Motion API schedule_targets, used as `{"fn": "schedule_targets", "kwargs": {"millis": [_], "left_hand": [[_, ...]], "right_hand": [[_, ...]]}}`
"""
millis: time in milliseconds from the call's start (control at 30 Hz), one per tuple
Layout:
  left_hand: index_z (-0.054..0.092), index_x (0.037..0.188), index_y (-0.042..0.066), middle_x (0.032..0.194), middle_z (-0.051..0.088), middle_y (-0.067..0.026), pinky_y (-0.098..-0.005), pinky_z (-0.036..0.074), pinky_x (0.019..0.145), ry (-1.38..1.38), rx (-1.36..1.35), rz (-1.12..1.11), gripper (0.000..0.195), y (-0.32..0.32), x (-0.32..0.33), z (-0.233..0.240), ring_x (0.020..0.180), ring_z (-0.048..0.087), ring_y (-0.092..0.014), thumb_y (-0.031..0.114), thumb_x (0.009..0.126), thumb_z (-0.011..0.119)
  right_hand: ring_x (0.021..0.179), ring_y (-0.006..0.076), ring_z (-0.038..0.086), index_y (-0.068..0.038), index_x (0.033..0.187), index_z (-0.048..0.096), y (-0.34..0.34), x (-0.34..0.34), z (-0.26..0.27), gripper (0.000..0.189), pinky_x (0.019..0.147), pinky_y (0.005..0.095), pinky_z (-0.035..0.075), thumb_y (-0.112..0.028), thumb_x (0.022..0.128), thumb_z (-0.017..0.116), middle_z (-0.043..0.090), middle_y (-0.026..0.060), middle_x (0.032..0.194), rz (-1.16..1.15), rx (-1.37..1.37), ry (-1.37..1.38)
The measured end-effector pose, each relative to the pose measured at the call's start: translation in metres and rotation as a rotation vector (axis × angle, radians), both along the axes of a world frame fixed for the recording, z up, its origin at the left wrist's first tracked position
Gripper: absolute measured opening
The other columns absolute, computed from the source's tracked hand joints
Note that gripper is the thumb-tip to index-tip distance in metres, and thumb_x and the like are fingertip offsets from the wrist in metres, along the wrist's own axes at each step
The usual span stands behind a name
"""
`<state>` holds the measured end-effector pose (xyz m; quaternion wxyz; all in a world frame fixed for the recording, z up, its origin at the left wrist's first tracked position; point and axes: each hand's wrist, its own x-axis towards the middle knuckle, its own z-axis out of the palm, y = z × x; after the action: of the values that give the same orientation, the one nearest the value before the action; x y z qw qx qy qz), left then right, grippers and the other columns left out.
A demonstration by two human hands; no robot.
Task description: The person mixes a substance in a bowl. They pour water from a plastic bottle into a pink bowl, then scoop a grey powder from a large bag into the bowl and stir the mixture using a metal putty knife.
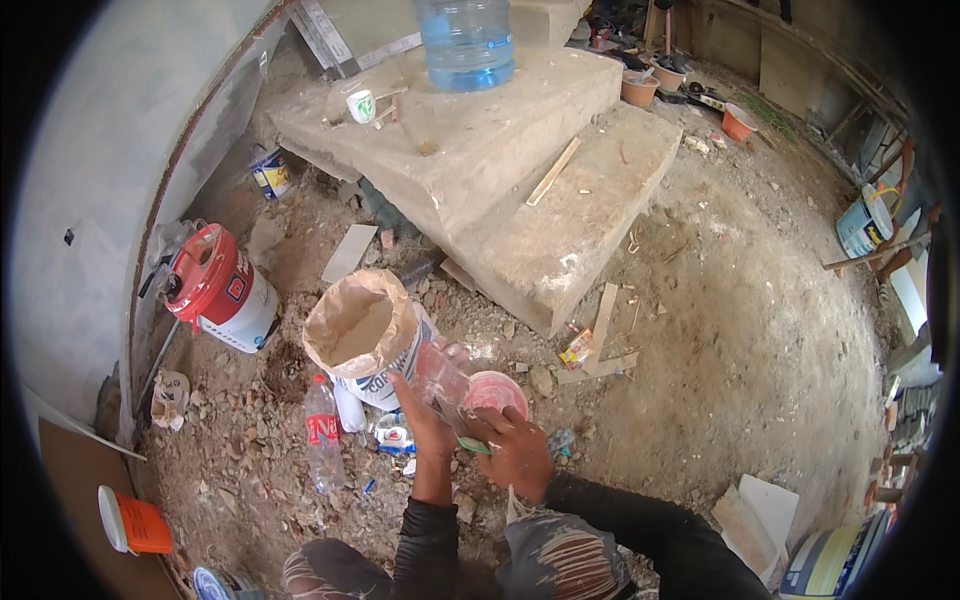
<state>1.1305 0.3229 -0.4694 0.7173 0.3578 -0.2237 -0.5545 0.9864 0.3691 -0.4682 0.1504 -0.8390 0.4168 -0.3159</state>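
My left hand (427, 424) is closed around a pinkish, dust-coated plastic container (437, 375), its fingertips showing at the container's far side. Against the near end of that container, my right hand (516, 450) grips a tool with a green edge (474, 445); its kind is hard to tell. Just beyond my right hand stands a round pink tub (496, 393) with pale residue inside. An open paper sack (360, 322) with a rolled rim stands upright beyond my left hand. Left of my wrist lies a clear plastic bottle (324, 435) with a red label and cap.
Concrete steps (517, 180) rise ahead, bearing a large water bottle (465, 45), a white cup (361, 106) and a wood strip (553, 171). A red-lidded bucket (225, 289) stands by the left wall. Rubble covers the ground. Part of another person shows at far right near a bucket (865, 223).
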Motion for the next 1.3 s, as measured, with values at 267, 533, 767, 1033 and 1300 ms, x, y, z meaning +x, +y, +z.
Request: {"fn": "schedule_targets", "kwargs": {"millis": [267,533,767,1033,1300], "left_hand": [[0.042,0.147,-0.002,0.133,0.059,-0.0200,-0.0452,0.047,0.103,0.059,0.038,-0.142,0.093,-0.002,-0.001,0.010,0.121,0.059,-0.032,0.075,0.099,0.025],[0.045,0.144,-0.001,0.133,0.059,-0.0186,-0.0461,0.048,0.103,0.078,0.060,-0.126,0.088,0.000,-0.011,0.010,0.119,0.060,-0.032,0.074,0.099,0.031],[0.041,0.147,0.000,0.134,0.058,-0.0166,-0.0469,0.046,0.105,0.107,-0.018,-0.109,0.082,0.002,-0.010,0.013,0.120,0.058,-0.034,0.068,0.102,0.033],[0.031,0.153,-0.003,0.146,0.047,-0.0185,-0.0521,0.041,0.110,0.141,-0.145,-0.140,0.076,0.005,-0.007,0.009,0.130,0.052,-0.036,0.055,0.104,0.039],[0.036,0.150,-0.001,0.140,0.051,-0.0183,-0.0545,0.044,0.106,0.153,-0.194,-0.067,0.077,0.010,-0.006,0.012,0.123,0.056,-0.036,0.054,0.098,0.051]], "right_hand": [[0.096,0.0278,0.061,-0.010,0.128,0.063,-0.015,-0.012,0.022,0.052,0.077,0.0403,0.057,-0.017,0.077,0.072,0.060,0.0054,0.119,0.069,-0.001,0.048],[0.097,0.0305,0.061,-0.012,0.126,0.066,-0.013,-0.004,0.023,0.049,0.077,0.0427,0.056,-0.019,0.078,0.070,0.061,0.0066,0.120,-0.025,-0.023,-0.017],[0.104,0.0319,0.060,-0.016,0.126,0.067,-0.012,-0.003,0.014,0.046,0.076,0.0474,0.057,-0.020,0.080,0.069,0.061,0.0071,0.125,-0.023,-0.119,-0.078],[0.104,0.0359,0.061,-0.010,0.122,0.067,-0.010,-0.005,0.010,0.045,0.078,0.0459,0.057,-0.019,0.078,0.072,0.061,0.0100,0.124,-0.073,-0.008,-0.119],[0.098,0.0314,0.060,-0.006,0.126,0.066,-0.011,-0.008,0.022,0.051,0.078,0.0420,0.057,-0.016,0.076,0.074,0.061,0.0086,0.123,-0.188,-0.006,-0.054]]}}
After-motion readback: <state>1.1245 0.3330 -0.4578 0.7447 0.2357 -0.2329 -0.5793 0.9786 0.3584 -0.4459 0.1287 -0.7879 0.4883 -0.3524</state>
